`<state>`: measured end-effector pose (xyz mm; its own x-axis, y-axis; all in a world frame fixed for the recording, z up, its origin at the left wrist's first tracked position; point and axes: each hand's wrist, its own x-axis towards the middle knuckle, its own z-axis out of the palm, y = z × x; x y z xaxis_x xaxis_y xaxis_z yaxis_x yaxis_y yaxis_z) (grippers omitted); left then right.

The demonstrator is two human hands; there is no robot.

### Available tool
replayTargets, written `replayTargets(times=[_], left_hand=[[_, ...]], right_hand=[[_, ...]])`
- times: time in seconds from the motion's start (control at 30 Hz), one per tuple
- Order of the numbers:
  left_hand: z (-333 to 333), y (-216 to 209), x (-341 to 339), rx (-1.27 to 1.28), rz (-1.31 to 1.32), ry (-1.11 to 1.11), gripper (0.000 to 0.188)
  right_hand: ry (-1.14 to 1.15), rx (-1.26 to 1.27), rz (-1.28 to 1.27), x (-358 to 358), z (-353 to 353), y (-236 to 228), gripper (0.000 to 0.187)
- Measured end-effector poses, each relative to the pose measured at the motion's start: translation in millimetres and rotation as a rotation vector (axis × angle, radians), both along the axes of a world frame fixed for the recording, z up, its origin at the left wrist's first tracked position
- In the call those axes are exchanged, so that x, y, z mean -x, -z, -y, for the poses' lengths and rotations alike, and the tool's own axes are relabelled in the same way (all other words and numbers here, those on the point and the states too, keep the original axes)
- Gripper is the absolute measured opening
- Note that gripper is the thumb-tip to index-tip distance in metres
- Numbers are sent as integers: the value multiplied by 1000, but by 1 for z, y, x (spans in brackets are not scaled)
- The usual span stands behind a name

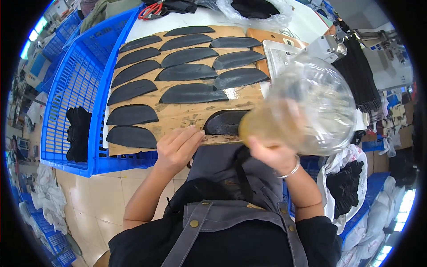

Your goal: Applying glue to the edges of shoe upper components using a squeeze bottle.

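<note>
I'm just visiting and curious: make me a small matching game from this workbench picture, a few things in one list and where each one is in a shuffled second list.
Things:
1. clear plastic jar
2. red-handled scissors
3. blue crate
4. black curved piece

Places:
A. far end of the table, top of the picture
B. left of the wooden board
C. raised in the right hand
D. on the board's near edge, beside the left hand

Pairs: 1-C, 2-A, 3-B, 4-D
</note>
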<state>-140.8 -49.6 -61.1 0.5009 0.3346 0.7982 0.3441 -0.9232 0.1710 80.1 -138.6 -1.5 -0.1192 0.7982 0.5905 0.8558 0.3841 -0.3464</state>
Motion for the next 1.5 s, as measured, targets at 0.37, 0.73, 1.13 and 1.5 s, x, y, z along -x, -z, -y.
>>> replayTargets(times=[0.37,0.73,1.13,1.5], left_hand=[[9,-59,-38,186,-128,-29,27],[0,-76,-103,405,-504,198,36],[-11,-79,-99,725,-305,144,17],[-15,-79,-85,953,-105,35,16]], right_hand=[[131,-389,-1421,-102,26,18,50],[-240,-211,-1952,-111,12,57,54],[-603,136,-1940,-77,15,31,77],[-470,281,-1859,-54,27,24,81]])
